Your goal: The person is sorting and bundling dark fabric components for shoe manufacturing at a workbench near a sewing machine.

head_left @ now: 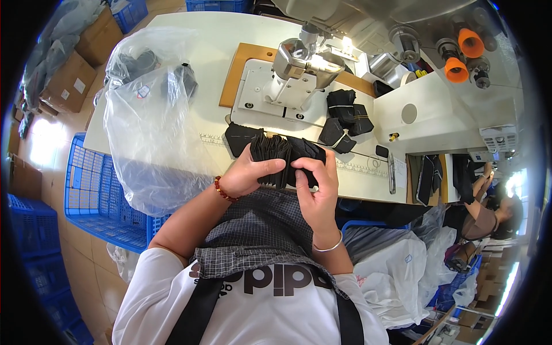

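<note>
Both my hands hold a thick stack of black fabric pieces [271,150] at the table's front edge, the pieces fanned out like pages. My left hand [253,171] grips the stack's left side, thumb across the front. On the right side, my right hand [319,180] has its fingers and thumb closed on the pieces. Just left of the stack lies another black fabric piece [238,138], partly hidden behind it. Beyond my right hand, several tied black bundles [340,109] rest on the table. A sewing machine [294,75] stands behind the stack.
A clear plastic bag [155,132] covers the table's left side and hangs over its edge. Below it is a blue crate [95,190]. Scissors-like metal tweezers [392,174] lie at right. White plastic bags [391,264] fill the space beside my right arm. Another person [483,215] sits far right.
</note>
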Motion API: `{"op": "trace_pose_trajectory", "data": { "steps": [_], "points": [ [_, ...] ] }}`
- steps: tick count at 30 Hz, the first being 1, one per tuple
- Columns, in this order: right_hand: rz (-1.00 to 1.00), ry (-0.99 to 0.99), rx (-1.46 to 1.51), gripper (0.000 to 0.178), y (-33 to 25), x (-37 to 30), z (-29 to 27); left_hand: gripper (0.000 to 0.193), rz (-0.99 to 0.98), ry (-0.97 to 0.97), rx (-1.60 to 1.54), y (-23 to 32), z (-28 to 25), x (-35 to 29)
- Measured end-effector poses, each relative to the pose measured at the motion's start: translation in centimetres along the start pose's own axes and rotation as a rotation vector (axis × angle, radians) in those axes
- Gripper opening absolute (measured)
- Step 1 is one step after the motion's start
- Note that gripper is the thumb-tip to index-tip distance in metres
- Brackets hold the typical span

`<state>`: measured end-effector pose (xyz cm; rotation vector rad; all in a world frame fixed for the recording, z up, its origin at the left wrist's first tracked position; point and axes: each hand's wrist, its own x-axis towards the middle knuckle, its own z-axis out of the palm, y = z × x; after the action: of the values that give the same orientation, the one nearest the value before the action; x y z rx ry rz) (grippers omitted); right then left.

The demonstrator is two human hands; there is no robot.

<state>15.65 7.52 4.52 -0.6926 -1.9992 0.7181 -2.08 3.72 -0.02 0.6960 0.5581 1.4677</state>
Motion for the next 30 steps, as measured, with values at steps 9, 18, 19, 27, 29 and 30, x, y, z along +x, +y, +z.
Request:
{"op": "trace_pose_trajectory", "data": {
  "steps": [9,18,19,27,29,30],
  "points": [
    [0.09,-0.017,-0.024,0.027,-0.67,0.02,-0.06,0.04,0.026,-0.011,0.026,-0.17,-0.21,0.04],
    [0.14,-0.074,0.064,0.018,-0.12,0.03,-0.57,0.04,0.006,-0.013,0.004,-0.23,-0.42,0.06],
    [0.137,-0.057,0.068,0.015,-0.22,0.11,-0.52,0.041,0.003,-0.017,-0.009,-0.26,-0.49,0.06],
    [0.1,-0.02,0.054,0.026,-0.17,-0.1,0.02,0.039,0.011,-0.018,-0.013,0.26,0.17,0.0],
    [0.054,-0.024,0.007,0.027,-0.26,0.14,-0.11,0.039,0.018,-0.018,-0.006,0.07,-0.1,0.02],
    [0.008,-0.028,-0.042,0.029,-0.33,0.26,-0.16,0.039,0.017,-0.022,-0.005,-0.14,-0.37,0.11]
  ]
}}
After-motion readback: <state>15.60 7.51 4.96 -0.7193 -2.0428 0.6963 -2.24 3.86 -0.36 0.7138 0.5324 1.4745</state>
